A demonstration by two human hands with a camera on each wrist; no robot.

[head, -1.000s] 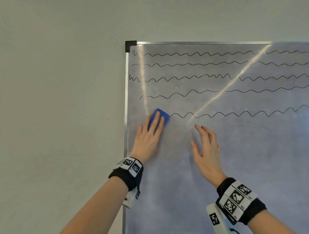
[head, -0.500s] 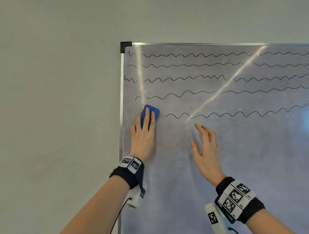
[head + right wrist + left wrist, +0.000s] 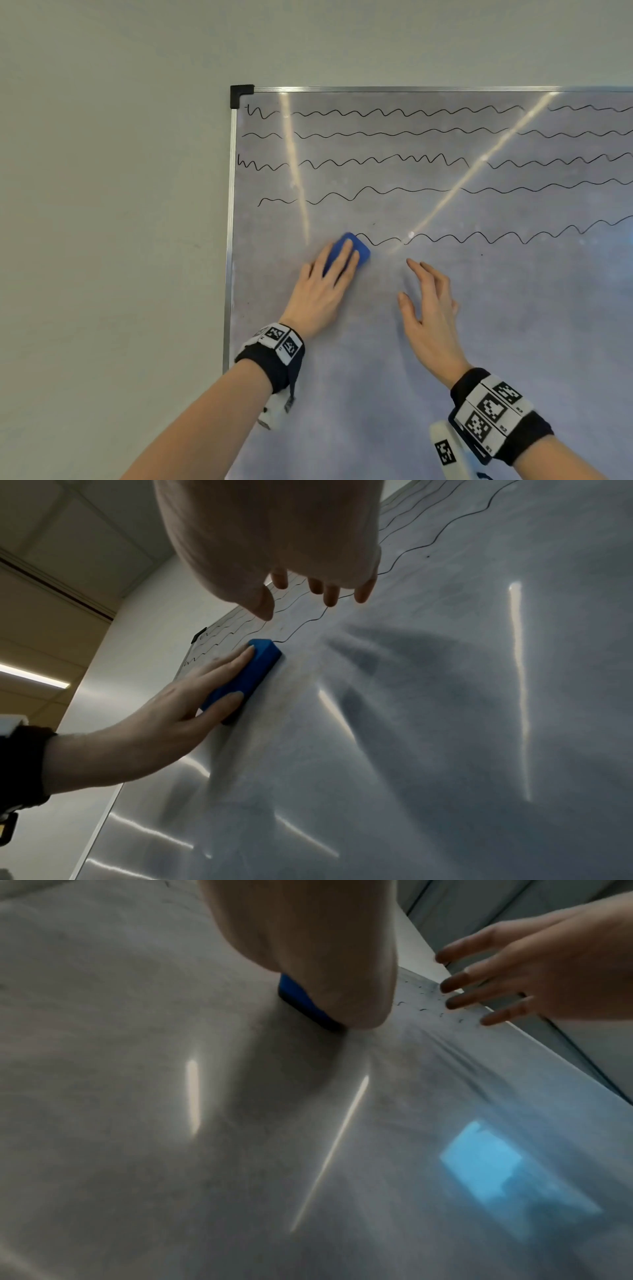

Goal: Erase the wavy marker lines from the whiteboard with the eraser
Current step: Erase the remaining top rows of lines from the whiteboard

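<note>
The whiteboard (image 3: 479, 342) carries several black wavy lines across its upper part. The lowest wavy line (image 3: 479, 236) starts at the upper right corner of the blue eraser (image 3: 361, 249). My left hand (image 3: 342, 263) lies flat on the eraser and presses it to the board with straight fingers. The right wrist view shows the eraser (image 3: 255, 666) under those fingers (image 3: 219, 669), the thumb along its near side. In the left wrist view, only a corner of the eraser (image 3: 301, 1001) shows under the palm. My right hand (image 3: 424, 301) is open to the right, below the line, holding nothing; contact with the board is unclear.
The board's metal frame (image 3: 230, 240) with its black corner cap (image 3: 239, 96) bounds the left side; a bare wall (image 3: 102, 240) lies beyond. Two glare streaks cross the board. Below the lowest line the board surface is smudged grey.
The eraser slid left half a second ago and has come back to the right, now against the left end of the lowest line. My right hand has stayed where it was.
</note>
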